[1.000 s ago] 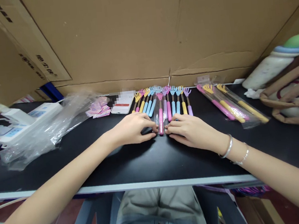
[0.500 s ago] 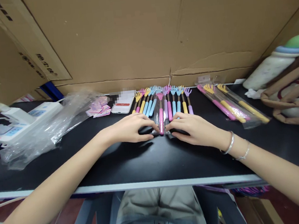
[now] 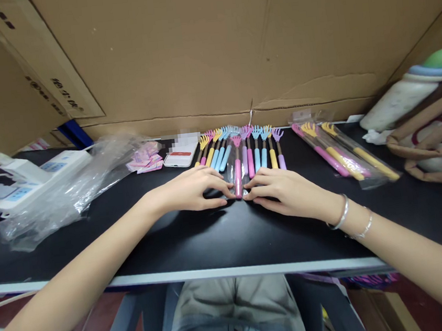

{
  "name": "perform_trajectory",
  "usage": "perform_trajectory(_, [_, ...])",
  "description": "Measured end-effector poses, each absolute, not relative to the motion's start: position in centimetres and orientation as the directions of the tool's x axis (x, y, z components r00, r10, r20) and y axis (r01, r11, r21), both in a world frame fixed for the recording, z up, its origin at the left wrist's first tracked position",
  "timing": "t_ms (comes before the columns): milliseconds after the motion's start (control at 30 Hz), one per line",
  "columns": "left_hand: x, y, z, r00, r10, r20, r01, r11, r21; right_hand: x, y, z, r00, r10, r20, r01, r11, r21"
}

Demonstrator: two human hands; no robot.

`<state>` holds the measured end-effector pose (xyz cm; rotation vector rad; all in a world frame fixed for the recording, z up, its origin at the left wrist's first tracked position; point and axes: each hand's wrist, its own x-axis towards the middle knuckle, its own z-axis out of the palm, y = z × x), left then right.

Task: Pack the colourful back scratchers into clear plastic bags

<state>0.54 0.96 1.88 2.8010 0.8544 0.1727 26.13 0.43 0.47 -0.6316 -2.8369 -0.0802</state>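
Note:
A pink back scratcher [image 3: 238, 171] lies upright in the view, claw end away from me, inside a clear plastic bag [image 3: 231, 172]. At the bag's near left corner, the fingertips of my left hand [image 3: 195, 189] are pinched on its edge. My right hand [image 3: 281, 188] pinches the opposite edge, beside the handle's end. Several loose back scratchers in blue, yellow, pink and purple are lined up just behind, such as a blue one [image 3: 225, 158] on the left and a purple one [image 3: 281, 160] on the right. My fingers partly hide their handles.
Bagged back scratchers [image 3: 336, 158] lie to the right, near a bottle [image 3: 405, 96] and a brown-handled bag [image 3: 422, 165]. Leftward are a phone [image 3: 182, 153], pink packets [image 3: 145, 158], empty plastic bags [image 3: 88, 179] and a power strip [image 3: 36, 179]. Cardboard [image 3: 177, 49] walls the back.
My right fingertips have shifted slightly toward the near end of the pink handle. Both hands otherwise stay at the bag's edges, and the back scratchers lie as before.

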Motion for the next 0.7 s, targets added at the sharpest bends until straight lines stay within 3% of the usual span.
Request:
perform_trajectory(300, [0.59,0.84,1.77,0.814,0.579,0.04,0.561,-0.803,0.2,26.14,0.21,0.71,-0.876,0.421,0.234,0.431,0.902,-0.009])
perform_trajectory(700, [1.22,0.18,1.71,0.807,0.574,0.141,0.551,-0.817,0.17,26.07,0.2,0.61,-0.877,0.423,0.229,0.42,0.905,-0.061])
